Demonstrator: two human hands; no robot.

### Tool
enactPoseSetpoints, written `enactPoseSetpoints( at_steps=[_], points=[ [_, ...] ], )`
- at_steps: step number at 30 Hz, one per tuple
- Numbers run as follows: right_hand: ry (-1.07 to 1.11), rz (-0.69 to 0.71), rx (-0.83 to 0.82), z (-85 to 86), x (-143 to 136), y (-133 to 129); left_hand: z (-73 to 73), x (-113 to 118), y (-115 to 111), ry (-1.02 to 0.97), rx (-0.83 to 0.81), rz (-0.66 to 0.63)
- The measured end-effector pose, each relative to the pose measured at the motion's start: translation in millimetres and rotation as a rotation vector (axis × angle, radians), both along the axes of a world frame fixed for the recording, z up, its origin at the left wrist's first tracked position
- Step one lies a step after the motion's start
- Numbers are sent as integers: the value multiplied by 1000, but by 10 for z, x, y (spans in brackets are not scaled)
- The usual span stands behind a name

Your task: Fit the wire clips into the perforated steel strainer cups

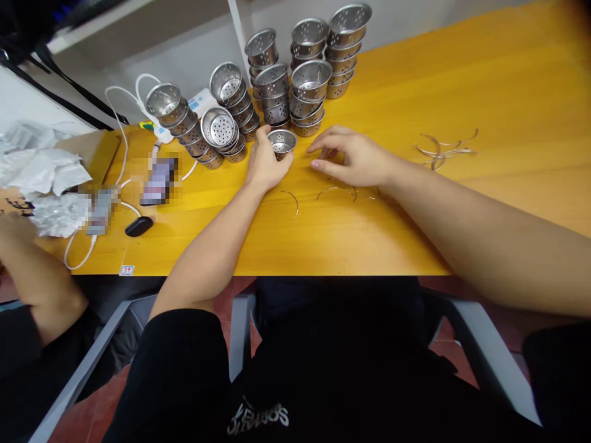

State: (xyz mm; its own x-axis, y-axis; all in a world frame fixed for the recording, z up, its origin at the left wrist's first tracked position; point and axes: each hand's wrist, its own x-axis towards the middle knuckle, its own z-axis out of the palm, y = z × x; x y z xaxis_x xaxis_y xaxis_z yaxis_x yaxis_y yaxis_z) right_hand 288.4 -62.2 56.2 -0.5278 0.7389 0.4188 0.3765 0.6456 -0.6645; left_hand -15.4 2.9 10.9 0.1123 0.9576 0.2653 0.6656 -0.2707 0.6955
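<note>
My left hand point(265, 157) is closed around the side of a small perforated metal cup point(283, 143) on the yellow table. The cup's mouth faces up, with thumb and fingers on either side of its rim. To the right of it, my right hand point(348, 154) hovers with thumb and fingers apart and nothing visible between them. Beneath and beside my right hand lie thin curved wires point(336, 188), and one more curved wire point(295, 203) rests nearer my left wrist. Several stacks of similar cups point(308, 92) stand just behind both hands.
More curved wires point(446, 151) lie in a loose pile on the right. Leaning cup stacks point(189, 129) stand at left, near white cables point(120, 123), a phone point(159, 180) and a black mouse-like object point(139, 226). Another person's arm point(44, 280) rests by plastic bags point(50, 172).
</note>
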Motion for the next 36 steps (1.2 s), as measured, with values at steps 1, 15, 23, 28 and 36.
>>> enactPoseSetpoints(
  at_steps=[1, 15, 23, 28, 36],
  points=[
    [-7, -4, -20, 10, 2, -6, -12, -7, 9, -11, -3, 5],
    [-74, -12, 5, -76, 34, 55, -152, -153, 188, -64, 66, 3],
    [-97, -18, -7, -41, 14, 17, 43, -42, 7, -19, 119, -25],
    [-25, -150, 44, 48, 36, 16, 343, 140, -276, 17, 256, -236],
    [127, -582, 94, 92, 396, 530, 404, 232, -391, 66, 302, -387]
  ],
)
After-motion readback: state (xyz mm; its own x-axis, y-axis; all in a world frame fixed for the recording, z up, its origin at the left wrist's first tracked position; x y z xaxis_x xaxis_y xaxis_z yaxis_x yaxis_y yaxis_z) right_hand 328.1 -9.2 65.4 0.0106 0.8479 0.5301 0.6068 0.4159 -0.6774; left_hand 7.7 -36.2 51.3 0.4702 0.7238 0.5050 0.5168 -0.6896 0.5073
